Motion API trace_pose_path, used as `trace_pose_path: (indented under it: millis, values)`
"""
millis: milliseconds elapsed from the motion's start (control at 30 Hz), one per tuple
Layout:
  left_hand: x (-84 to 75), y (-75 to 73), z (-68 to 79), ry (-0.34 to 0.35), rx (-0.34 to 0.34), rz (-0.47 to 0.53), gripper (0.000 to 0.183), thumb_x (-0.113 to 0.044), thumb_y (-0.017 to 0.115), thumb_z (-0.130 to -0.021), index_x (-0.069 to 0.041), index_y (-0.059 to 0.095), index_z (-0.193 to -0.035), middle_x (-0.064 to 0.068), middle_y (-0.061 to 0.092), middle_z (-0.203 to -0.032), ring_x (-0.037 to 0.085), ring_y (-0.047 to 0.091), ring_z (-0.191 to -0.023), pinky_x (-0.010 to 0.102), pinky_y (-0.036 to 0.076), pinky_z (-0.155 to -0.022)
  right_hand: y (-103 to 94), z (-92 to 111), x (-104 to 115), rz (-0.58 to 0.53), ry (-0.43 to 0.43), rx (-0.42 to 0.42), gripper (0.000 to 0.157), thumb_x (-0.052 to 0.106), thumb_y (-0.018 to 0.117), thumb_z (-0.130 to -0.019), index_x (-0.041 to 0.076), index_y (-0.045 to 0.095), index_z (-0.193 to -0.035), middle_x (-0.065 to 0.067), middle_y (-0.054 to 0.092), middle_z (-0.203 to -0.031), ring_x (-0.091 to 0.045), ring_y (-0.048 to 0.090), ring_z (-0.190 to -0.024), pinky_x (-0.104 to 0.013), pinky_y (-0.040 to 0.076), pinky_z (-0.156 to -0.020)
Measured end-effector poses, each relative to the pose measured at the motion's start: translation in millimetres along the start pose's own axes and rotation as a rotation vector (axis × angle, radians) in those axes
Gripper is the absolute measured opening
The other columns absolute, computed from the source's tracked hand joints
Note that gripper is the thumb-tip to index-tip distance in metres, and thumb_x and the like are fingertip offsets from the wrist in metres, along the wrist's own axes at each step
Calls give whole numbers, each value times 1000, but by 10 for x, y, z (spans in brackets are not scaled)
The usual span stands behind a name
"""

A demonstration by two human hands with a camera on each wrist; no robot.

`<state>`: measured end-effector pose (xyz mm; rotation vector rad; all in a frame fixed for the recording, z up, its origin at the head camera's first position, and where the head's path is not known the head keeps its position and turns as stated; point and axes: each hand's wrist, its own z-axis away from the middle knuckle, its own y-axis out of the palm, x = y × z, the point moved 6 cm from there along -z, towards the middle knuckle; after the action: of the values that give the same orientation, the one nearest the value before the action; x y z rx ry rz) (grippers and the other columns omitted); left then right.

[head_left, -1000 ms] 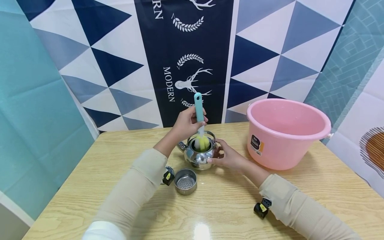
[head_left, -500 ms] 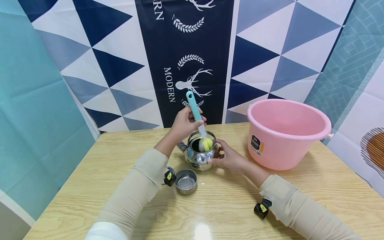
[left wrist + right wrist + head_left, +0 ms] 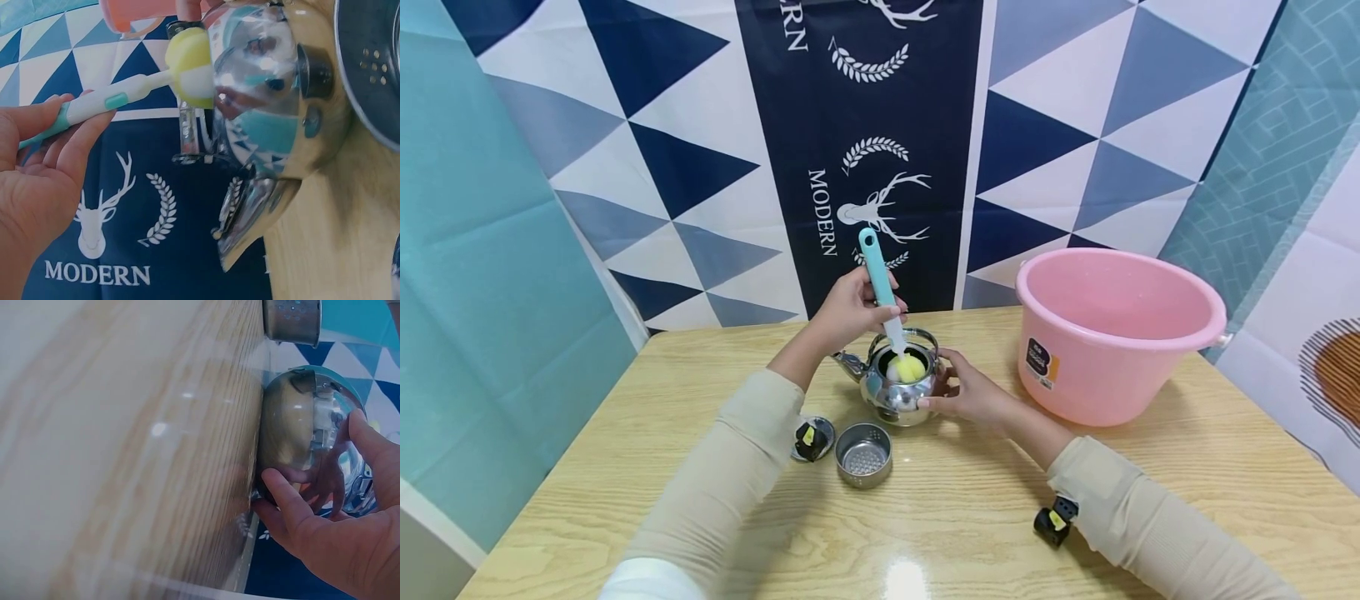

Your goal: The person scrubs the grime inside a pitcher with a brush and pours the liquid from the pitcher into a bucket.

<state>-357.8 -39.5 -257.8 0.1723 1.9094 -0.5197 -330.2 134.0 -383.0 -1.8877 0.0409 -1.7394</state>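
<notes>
A shiny metal teapot stands on the wooden table with its lid off and its spout to the left. My left hand grips the turquoise-and-white handle of a sponge brush, which leans left. Its yellow and white sponge head sits in the pot's mouth, partly hidden by the rim. In the left wrist view, thumb and fingers close round the brush handle. My right hand holds the teapot's right side, and the right wrist view shows thumb and fingers spread round the shiny body.
In front of the teapot sits a perforated metal strainer. Left of it lies a round metal lid, partly covered by the left wrist camera. A large pink bucket stands at the back right, near the patterned backdrop.
The brush handle has tipped from nearly upright to leaning left, and my left hand has shifted slightly left. The sponge head moved right, then back left and lower. Right hand and teapot stay put.
</notes>
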Motion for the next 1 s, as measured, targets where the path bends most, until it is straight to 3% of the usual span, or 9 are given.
trace_pose_path:
  millis: [200,333,633,800,1000]
  values:
    - [-93,-3,8,-1,47,-97,28,11,62,-90,3,51,-115,21,68,-102,42,66,-99,40,59,-75,4,-10,0,14,5,-4,91,24,77,-86,10,17,-154,-28,43,-135,-37,51,-116,-48,43,-100]
    - [-162,41,13,17,67,-237,28,8,63,-90,1,53,-115,18,69,-102,29,69,-93,36,58,-78,7,-9,-6,14,2,-1,92,24,77,-86,11,17,-154,-28,42,-136,-37,51,-117,-49,42,-101]
    - [-261,242,18,206,97,-496,21,7,65,-89,-3,57,-106,10,69,-97,17,67,-91,27,55,-81,-2,-13,-11,-5,-15,2,88,21,77,-86,9,19,-152,-27,44,-131,-34,52,-112,-39,47,-93]
    - [-241,294,32,278,52,-504,20,7,65,-89,-2,56,-104,11,69,-96,18,67,-90,23,54,-81,12,-13,-14,-28,-14,10,89,19,76,-87,9,18,-153,-27,43,-132,-34,53,-111,-33,50,-86]
    - [-176,270,35,271,-22,-367,23,9,64,-89,1,55,-108,15,69,-98,21,68,-92,24,55,-84,16,-4,7,-10,-26,9,88,19,76,-87,6,17,-152,-28,43,-131,-36,52,-113,-35,49,-88]
